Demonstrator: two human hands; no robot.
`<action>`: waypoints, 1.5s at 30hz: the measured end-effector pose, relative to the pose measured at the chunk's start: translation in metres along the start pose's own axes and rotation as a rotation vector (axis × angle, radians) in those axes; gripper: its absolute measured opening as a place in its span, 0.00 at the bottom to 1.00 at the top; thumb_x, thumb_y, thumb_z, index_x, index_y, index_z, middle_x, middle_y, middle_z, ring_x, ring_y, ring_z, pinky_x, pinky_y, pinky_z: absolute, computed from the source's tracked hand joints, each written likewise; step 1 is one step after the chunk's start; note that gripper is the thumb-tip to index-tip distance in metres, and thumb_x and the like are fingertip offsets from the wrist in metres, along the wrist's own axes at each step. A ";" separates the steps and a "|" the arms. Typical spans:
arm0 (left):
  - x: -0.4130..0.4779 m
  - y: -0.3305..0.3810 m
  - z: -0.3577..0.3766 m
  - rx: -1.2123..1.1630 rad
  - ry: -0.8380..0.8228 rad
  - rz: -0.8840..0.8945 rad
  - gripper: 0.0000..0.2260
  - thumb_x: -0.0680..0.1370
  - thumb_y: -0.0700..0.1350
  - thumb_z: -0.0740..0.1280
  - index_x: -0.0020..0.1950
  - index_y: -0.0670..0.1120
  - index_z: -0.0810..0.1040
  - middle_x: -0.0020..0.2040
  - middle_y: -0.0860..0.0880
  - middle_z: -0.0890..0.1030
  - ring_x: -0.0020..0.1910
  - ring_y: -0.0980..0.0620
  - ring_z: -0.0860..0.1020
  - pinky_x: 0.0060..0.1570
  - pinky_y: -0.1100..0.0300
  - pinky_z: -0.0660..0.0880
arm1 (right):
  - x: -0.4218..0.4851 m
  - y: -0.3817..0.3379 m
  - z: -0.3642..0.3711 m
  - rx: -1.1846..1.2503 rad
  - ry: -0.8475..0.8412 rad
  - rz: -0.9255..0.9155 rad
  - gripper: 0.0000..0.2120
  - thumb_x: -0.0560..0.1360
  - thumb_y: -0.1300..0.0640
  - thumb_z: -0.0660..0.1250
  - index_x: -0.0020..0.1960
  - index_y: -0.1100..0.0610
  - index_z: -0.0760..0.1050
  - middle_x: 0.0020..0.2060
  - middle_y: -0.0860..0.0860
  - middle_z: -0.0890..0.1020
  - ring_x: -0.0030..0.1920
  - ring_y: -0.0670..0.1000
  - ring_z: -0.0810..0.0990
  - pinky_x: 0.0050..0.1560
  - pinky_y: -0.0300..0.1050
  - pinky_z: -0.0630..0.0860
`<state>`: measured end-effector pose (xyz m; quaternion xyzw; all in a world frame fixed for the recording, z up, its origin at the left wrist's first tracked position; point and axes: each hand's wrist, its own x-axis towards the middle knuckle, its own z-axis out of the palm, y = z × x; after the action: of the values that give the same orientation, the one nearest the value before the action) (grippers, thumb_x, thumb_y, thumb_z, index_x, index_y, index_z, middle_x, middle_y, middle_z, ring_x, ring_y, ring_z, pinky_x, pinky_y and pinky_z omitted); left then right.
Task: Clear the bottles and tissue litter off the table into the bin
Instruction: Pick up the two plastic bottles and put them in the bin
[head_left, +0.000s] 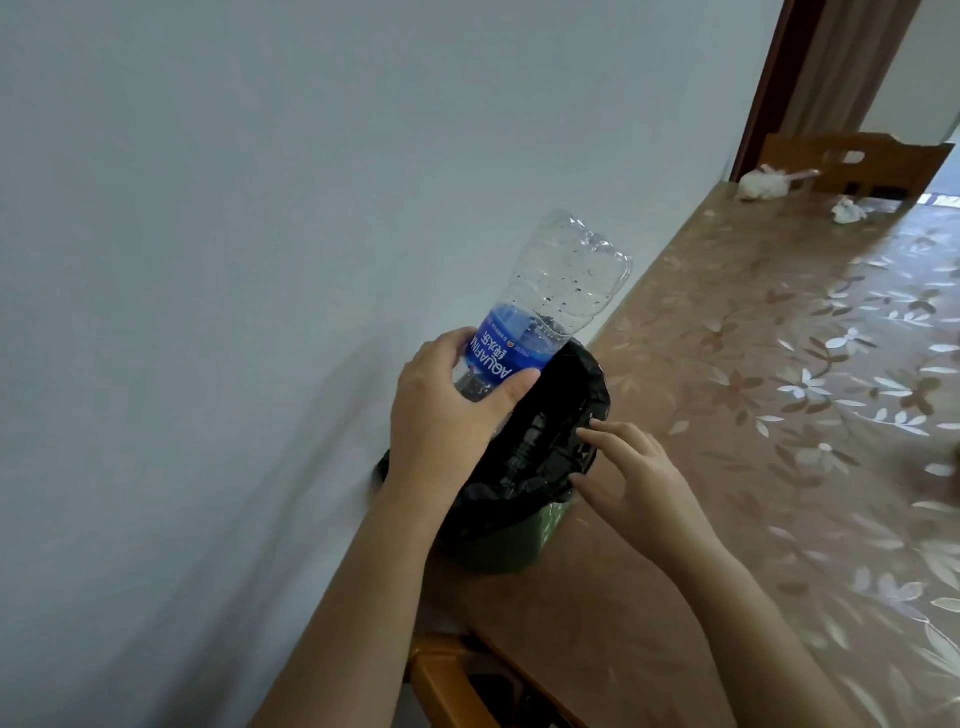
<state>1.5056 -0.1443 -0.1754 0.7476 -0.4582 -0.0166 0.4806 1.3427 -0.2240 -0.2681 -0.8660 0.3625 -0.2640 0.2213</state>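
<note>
My left hand (447, 410) grips a clear plastic bottle (561, 291) with a blue label, held upside down, its neck end hidden by my hand over the bin's mouth. The bin (514, 540) is small and green with a black bag liner (566, 410), standing on the table by the wall. My right hand (628, 473) rests with fingers spread on the liner's right rim, holding nothing. Two crumpled white tissues lie at the table's far end, a larger tissue (758, 184) and a smaller tissue (849, 210).
The table (753, 415) has a brown floral glossy cover and runs along a pale wall on the left. A wooden chair (857, 161) stands at the far end beside a doorway. Another wooden chair's frame (441, 675) shows at the near edge.
</note>
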 end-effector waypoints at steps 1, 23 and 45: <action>0.003 -0.001 0.006 -0.007 -0.002 -0.006 0.28 0.66 0.59 0.72 0.61 0.47 0.73 0.56 0.50 0.78 0.54 0.54 0.75 0.51 0.59 0.74 | -0.001 0.000 0.001 0.007 0.009 -0.002 0.21 0.70 0.54 0.71 0.61 0.55 0.74 0.59 0.52 0.76 0.61 0.54 0.71 0.58 0.50 0.69; -0.003 -0.056 0.078 0.385 -0.295 -0.269 0.24 0.70 0.59 0.69 0.57 0.44 0.72 0.52 0.45 0.76 0.50 0.46 0.74 0.47 0.49 0.75 | -0.008 0.005 0.005 0.050 0.043 0.008 0.20 0.69 0.56 0.72 0.60 0.58 0.75 0.58 0.54 0.77 0.58 0.57 0.74 0.57 0.52 0.72; -0.082 -0.037 0.028 0.465 -0.123 0.325 0.18 0.75 0.49 0.58 0.57 0.40 0.78 0.54 0.42 0.80 0.57 0.42 0.76 0.56 0.45 0.74 | -0.042 -0.026 -0.012 -0.105 0.151 0.023 0.22 0.69 0.47 0.59 0.57 0.59 0.76 0.55 0.56 0.79 0.57 0.60 0.75 0.55 0.59 0.74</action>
<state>1.4695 -0.1019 -0.2520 0.7520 -0.5918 0.1207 0.2638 1.3229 -0.1785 -0.2564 -0.8498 0.4014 -0.3066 0.1508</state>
